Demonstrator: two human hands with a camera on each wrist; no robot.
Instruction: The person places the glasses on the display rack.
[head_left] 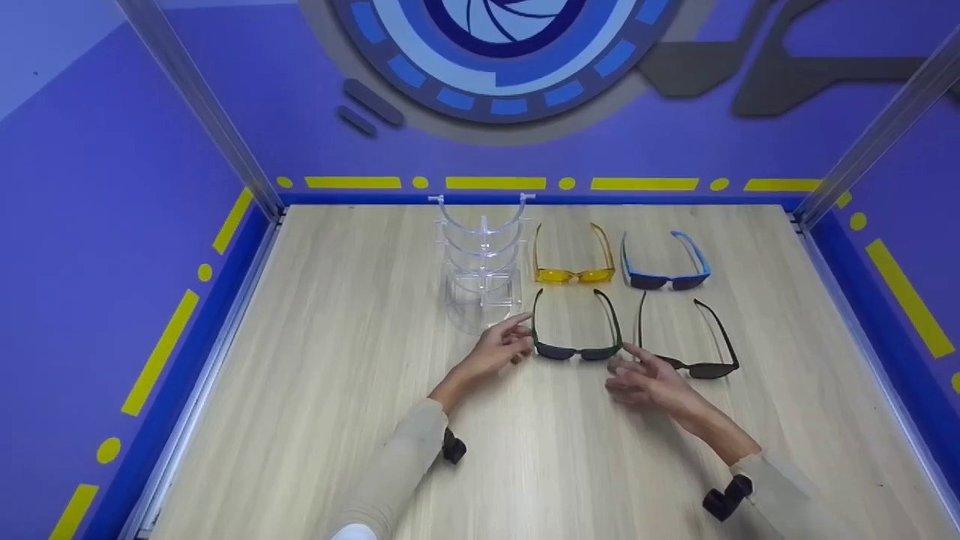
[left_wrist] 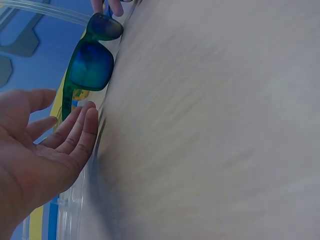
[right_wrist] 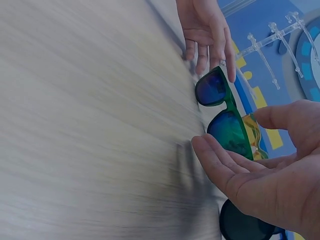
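Observation:
Green-framed sunglasses (head_left: 556, 352) with dark lenses lie on the table, temples unfolded toward the back. Their lenses look mirrored blue-green in the left wrist view. Beside their left hinge is my left hand (head_left: 495, 352), fingers loosely extended; in the left wrist view the same hand (left_wrist: 37, 162) has nothing in its grasp. My right hand (head_left: 654, 384) is at their right end, fingers spread and slightly bent, partly covering black sunglasses (head_left: 712, 370). In the right wrist view, that hand (right_wrist: 280, 187) holds nothing. Whether fingertips touch the green frame, I cannot tell.
A clear tiered glasses stand (head_left: 484, 251) rises just behind my left hand. Behind the green pair lie yellow glasses (head_left: 555, 276), and to their right blue-framed sunglasses (head_left: 649, 282). Blue-purple panels (head_left: 150, 247) wall the wooden table (head_left: 322, 360) at back and sides.

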